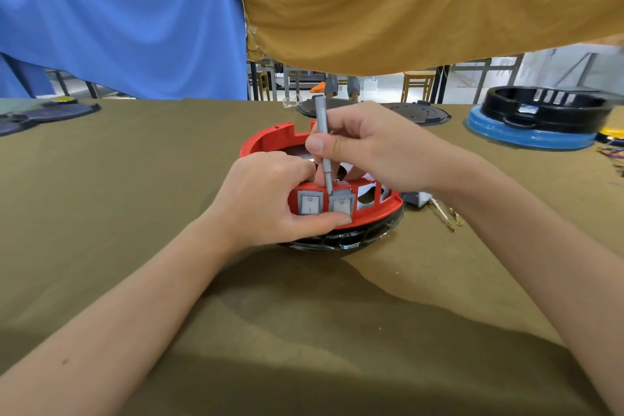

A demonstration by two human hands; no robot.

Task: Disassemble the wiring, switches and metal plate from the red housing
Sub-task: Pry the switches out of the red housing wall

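Gripping the red housing [270, 142] at frame centre, the left hand [266, 199] curls round its front wall, thumb under the two grey switches [326, 204]. Right hand [368, 145] pinches a grey screwdriver [323, 148] w/ thumb & fingers, shaft near upright, tip at top edge of the right switch, which sits tilted out of its slot. Housing rests on a black grille base [341, 241] on the olive-cloth surface [135, 179]. Upper right: black ring part on a blue disc [526, 138]. Blue & mustard cloths hang behind.
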